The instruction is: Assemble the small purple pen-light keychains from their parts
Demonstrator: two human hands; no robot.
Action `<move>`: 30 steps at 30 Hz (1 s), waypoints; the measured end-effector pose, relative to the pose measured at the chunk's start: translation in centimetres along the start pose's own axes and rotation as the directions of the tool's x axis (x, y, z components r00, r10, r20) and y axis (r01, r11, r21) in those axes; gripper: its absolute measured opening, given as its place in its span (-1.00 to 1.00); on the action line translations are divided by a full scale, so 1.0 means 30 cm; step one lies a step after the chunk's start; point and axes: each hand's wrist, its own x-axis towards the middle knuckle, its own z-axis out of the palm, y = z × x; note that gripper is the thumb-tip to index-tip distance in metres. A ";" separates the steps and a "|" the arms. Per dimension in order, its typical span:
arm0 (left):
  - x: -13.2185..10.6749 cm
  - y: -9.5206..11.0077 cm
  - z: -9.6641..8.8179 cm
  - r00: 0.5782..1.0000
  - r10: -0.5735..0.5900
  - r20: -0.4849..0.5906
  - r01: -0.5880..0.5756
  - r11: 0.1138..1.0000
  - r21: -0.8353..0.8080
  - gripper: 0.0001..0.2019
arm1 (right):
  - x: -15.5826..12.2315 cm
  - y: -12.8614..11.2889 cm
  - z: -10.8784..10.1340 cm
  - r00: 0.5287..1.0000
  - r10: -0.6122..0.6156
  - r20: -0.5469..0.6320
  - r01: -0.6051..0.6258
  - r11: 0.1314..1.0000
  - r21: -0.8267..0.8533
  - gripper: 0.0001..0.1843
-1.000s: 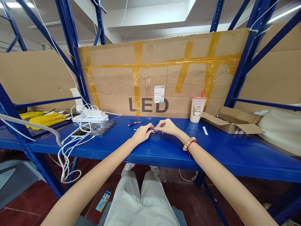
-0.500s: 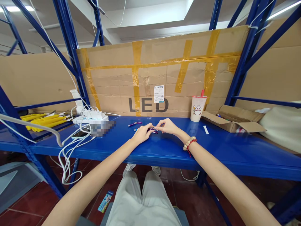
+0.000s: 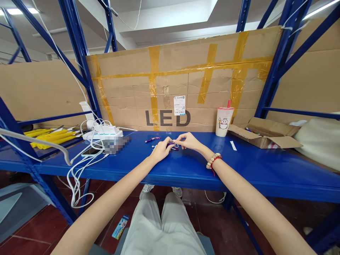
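Note:
My left hand [image 3: 162, 150] is closed around a slim purple pen [image 3: 171, 143] just above the blue shelf top. Its tip points toward my right hand [image 3: 189, 141], which is closed in a pinch at that end. A small shiny metal-looking piece [image 3: 176, 146] shows between the two hands, too small to name. Below my left fingers lies another purple pen [image 3: 174, 148], partly hidden. Behind my left hand, a purple pen with silver parts [image 3: 152, 140] rests on the shelf, and a bit of a blue-tipped one [image 3: 153, 146] shows beside the fingers.
A paper cup with a red straw [image 3: 224, 122] stands to the right, near a white paper strip [image 3: 233, 145] and an open cardboard box [image 3: 265, 136]. White cables and a power strip [image 3: 102, 132] lie left, by yellow-handled tools [image 3: 53, 137]. Cardboard [image 3: 127, 95] walls the back.
My right fingers have shifted slightly at the pen's end, and the small shiny piece between the hands now shows more clearly. My left hand stays nearly in place.

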 end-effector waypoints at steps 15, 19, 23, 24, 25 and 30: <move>0.004 0.011 -0.003 0.999 -0.050 0.014 0.050 0.999 -0.014 -0.84 | 0.015 0.026 -0.021 1.000 -0.014 -0.005 0.014 1.000 0.023 -0.42; 0.003 0.018 -0.007 0.998 -0.065 0.019 0.065 0.998 -0.025 -0.82 | 0.014 0.023 -0.032 0.998 -0.043 -0.041 0.045 0.998 0.049 -0.41; 0.003 0.021 -0.010 0.996 -0.081 0.024 0.081 0.996 -0.029 -0.80 | 0.010 0.014 -0.037 0.997 -0.078 -0.026 0.080 0.994 0.072 -0.42; 0.002 0.022 -0.010 0.996 -0.081 0.025 0.081 0.996 -0.031 -0.80 | 0.010 0.013 -0.037 0.996 -0.085 -0.024 0.086 0.993 0.077 -0.43; 0.002 0.022 -0.011 0.997 -0.079 0.026 0.080 0.996 -0.033 -0.80 | 0.010 0.012 -0.036 0.996 -0.091 -0.023 0.093 0.992 0.082 -0.43; 0.000 0.028 -0.013 0.997 -0.067 0.026 0.068 0.997 -0.038 -0.79 | 0.011 0.012 -0.035 0.993 -0.114 -0.018 0.115 0.988 0.100 -0.46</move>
